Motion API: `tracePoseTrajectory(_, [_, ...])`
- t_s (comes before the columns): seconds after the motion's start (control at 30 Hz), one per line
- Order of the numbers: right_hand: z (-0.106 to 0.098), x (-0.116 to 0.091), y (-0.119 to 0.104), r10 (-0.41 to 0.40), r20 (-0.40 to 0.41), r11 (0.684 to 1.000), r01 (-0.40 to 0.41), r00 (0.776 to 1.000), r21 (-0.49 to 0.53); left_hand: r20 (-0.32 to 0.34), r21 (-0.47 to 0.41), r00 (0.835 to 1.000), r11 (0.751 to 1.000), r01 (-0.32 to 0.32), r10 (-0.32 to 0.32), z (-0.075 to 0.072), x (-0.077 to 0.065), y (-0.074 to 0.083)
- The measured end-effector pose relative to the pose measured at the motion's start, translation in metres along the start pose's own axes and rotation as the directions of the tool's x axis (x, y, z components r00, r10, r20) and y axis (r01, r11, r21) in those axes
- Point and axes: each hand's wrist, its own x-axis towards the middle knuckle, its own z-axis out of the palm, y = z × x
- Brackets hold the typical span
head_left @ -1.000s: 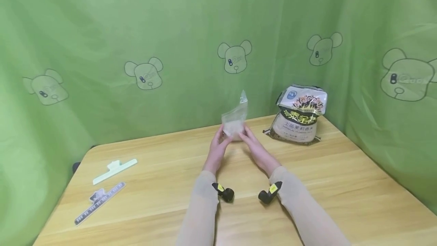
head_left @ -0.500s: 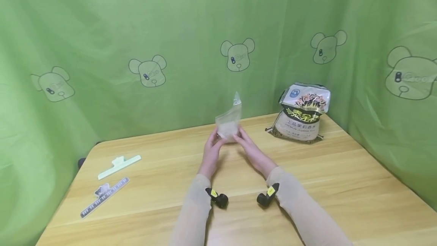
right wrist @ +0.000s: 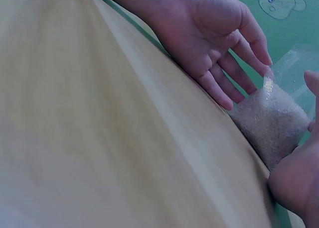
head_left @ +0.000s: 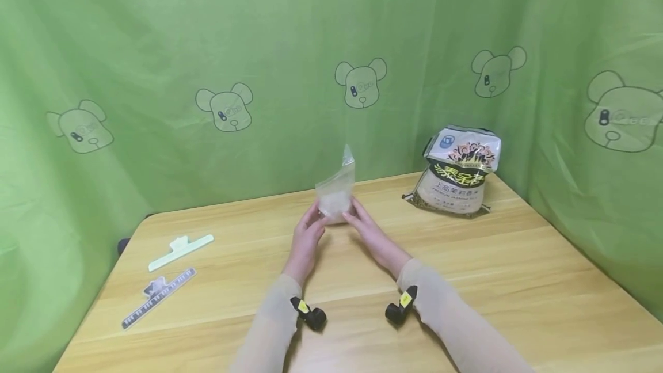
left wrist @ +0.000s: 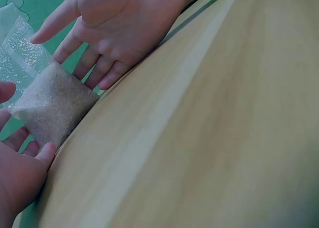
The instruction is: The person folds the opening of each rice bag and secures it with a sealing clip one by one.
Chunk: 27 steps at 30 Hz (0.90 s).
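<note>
Pouch (head_left: 335, 197) stands between the two hands near the middle of the far half of the table (head_left: 466, 281), pale grain (left wrist: 55, 96) filling its lower part and the clear upper part rising slack to a peak on the right. Left hand (head_left: 305, 238) lies against its left side and right hand (head_left: 370, 232) against its right side, the fingers of both fairly straight and relaxed, touching and cradling the filled part rather than clenched round it. Its base is down at the tabletop, though whether all the weight rests there I cannot tell. The step in hand looks like steadying the pouch upright. The next move seems to call for even, light support from both sides, with the hands easing away one at a time only once the grain sits firm, as the soft base could slump if let go at once. Farther out, each sleeve bears a small camera (head_left: 315, 319) at the wrist. On the left of the table lie two long clips, a green clip (head_left: 181, 253) on the far side and a patterned clip (head_left: 159, 298) nearer, both well apart from the hands; a printed sack (head_left: 453, 183) stands at the far right, before the green curtain (head_left: 290, 27)
</note>
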Motion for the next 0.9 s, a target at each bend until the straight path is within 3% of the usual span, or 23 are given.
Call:
tracePoseTrajectory(0.47, [0.034,-0.013,-0.002,-0.004,0.05,0.999,0.006,0.999,-0.039,0.012,-0.064,0.999,0.997,0.035,-0.034,-0.044,-0.025,0.007])
tracePoseTrajectory(0.9, [0.057,-0.024,-0.002,-0.023,0.114,1.0,0.026,0.993,-0.016,-0.003,-0.129,0.998,0.99,0.056,-0.057,-0.07,-0.051,0.013])
